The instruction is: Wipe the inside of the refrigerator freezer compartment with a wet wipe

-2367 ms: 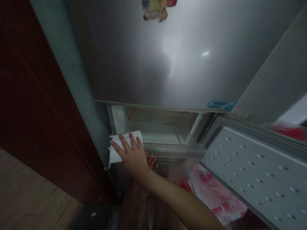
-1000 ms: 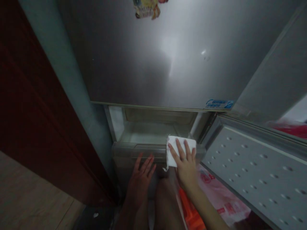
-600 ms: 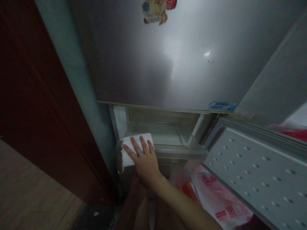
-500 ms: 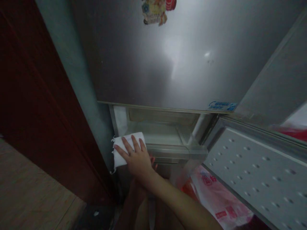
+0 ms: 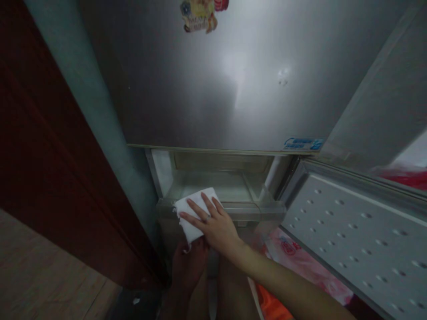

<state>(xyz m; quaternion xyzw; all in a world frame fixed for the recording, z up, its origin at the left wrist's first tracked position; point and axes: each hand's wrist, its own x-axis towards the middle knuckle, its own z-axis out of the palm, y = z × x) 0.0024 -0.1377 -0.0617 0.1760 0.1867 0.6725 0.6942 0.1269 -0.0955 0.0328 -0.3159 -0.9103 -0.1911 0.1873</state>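
Observation:
A folded white cloth [image 5: 193, 229] with frayed threads along its left edge lies against the front of a clear plastic drawer [image 5: 270, 210]. My right hand [image 5: 222, 233] rests flat on top of the cloth, fingers spread, with a ring on one finger. Just below, in shadow, my left hand [image 5: 191, 262] is close under the cloth's lower edge; its fingers are mostly hidden. The drawer is pulled out of the lower refrigerator compartment [image 5: 160, 171], and its visible inside shows a bare bottom.
Above is the closed steel upper door [image 5: 187, 98] with magnets. The lower door [image 5: 353, 235] stands open at the right, its dimpled inner panel showing. A red-and-white plastic bag [image 5: 300, 253] and an orange item [image 5: 271, 306] are below it. A dark red wooden door [image 5: 66, 151] borders the left.
My right hand and the cloth have moved to the right along the drawer front, baring its left corner. My left hand now shows more, lower and left of the right hand. The view has shifted slightly.

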